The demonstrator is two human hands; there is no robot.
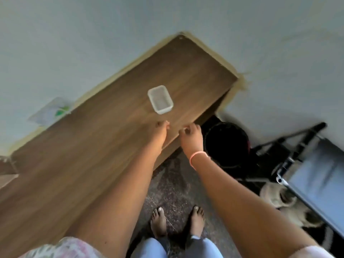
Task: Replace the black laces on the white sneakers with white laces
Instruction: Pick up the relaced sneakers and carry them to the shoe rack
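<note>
Fingers (163,124) of both hands blurred over table (93,155) edge; grip unclear.

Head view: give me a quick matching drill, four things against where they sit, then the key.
Things:
1. clear plastic container
2. black bucket
3. pink wristband
4. paper with green print

Places:
A. on the floor beside the table's end
B. against the wall at the table's far edge
C. on the wooden table, just beyond the fingertips
D. on the right hand's wrist

Pairs: 1-C, 2-A, 3-D, 4-B
</note>
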